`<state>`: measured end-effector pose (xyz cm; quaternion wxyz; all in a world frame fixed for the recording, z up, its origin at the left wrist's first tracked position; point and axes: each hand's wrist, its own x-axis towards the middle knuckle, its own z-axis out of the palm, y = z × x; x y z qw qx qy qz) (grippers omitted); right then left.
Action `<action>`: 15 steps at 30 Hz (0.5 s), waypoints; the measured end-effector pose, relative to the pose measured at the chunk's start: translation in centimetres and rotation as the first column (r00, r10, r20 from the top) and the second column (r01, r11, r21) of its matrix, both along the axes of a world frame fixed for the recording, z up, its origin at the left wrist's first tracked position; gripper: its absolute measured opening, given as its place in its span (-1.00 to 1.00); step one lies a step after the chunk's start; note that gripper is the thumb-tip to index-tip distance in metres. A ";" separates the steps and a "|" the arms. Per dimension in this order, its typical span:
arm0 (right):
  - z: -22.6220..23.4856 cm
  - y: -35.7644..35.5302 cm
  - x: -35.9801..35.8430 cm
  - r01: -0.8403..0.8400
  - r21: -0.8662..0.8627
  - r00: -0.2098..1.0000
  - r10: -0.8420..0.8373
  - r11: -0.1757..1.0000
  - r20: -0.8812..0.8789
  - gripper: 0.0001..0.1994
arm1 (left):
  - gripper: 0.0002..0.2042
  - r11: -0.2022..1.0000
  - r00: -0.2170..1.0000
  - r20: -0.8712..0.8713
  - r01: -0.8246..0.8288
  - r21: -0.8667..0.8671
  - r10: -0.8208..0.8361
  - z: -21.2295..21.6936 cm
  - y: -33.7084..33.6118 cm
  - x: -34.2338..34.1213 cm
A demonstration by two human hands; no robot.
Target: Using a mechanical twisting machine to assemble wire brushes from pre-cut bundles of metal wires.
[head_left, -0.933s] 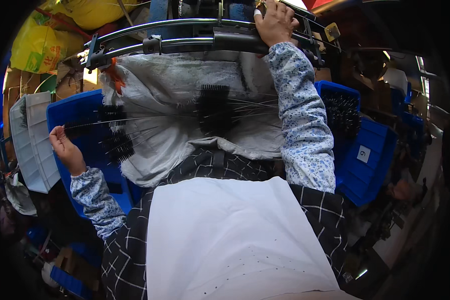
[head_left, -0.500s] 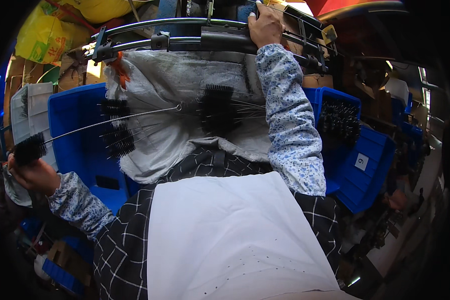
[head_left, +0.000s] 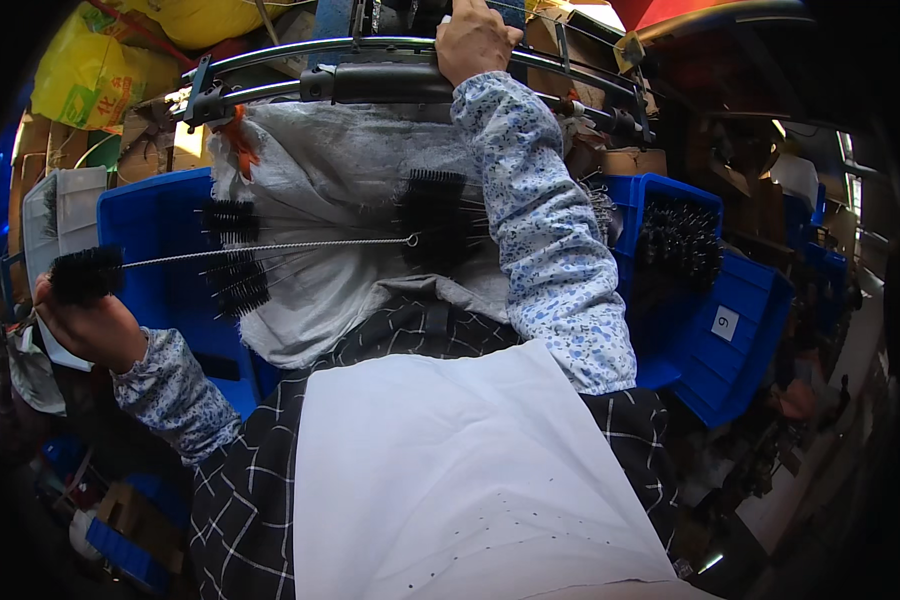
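My left hand (head_left: 92, 325) is closed around the black bristle head of a tube brush (head_left: 85, 276), out at the left. Its twisted wire handle runs right, nearly level, and ends in a small ring over more black brushes (head_left: 435, 218) lying on a whitish cloth (head_left: 320, 150). Up at the top middle, my right hand (head_left: 475, 42) grips a sliding carriage on the metal rails (head_left: 300, 48); its fingertips are partly hidden, with something white on them. A black sleeve (head_left: 390, 83) sits on the lower rod, just left of that hand.
Blue bins stand on both sides: the left bin (head_left: 150, 225) beside the cloth, and the right bin (head_left: 735, 330) near a heap of black brushes (head_left: 680, 240). Yellow bags (head_left: 95, 80) lie at the upper left. A grey-white crate (head_left: 75, 200) stands at the far left.
My right hand has slid left along the rails, and the black sleeve has shifted left too. My left hand has moved right and slightly up with the brush, whose ring end now lies farther right.
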<state>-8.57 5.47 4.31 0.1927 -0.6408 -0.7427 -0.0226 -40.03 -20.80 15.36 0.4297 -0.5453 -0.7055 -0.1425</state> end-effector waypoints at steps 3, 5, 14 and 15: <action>0.0 0.0 1.9 -0.016 0.025 0.999 0.017 1.000 -0.028 -0.62 | -0.82 1.000 1.000 0.003 0.014 -0.011 -0.014 -0.1 0.2 -0.2; -0.1 0.1 3.9 -0.030 0.024 0.999 0.030 0.999 -0.014 -0.62 | -0.82 1.000 0.999 -0.035 0.014 -0.022 -0.015 -0.1 -0.1 -1.0; 2.0 2.4 11.0 0.011 -0.065 1.000 -0.011 0.998 -0.005 -0.71 | -0.77 0.952 0.723 0.634 0.112 0.284 -0.275 -2.2 0.7 -0.3; 0.4 4.6 12.7 0.032 0.039 0.989 -0.038 0.999 0.142 -0.67 | -0.79 0.853 0.262 0.815 0.078 0.516 -0.517 -2.6 1.2 -0.3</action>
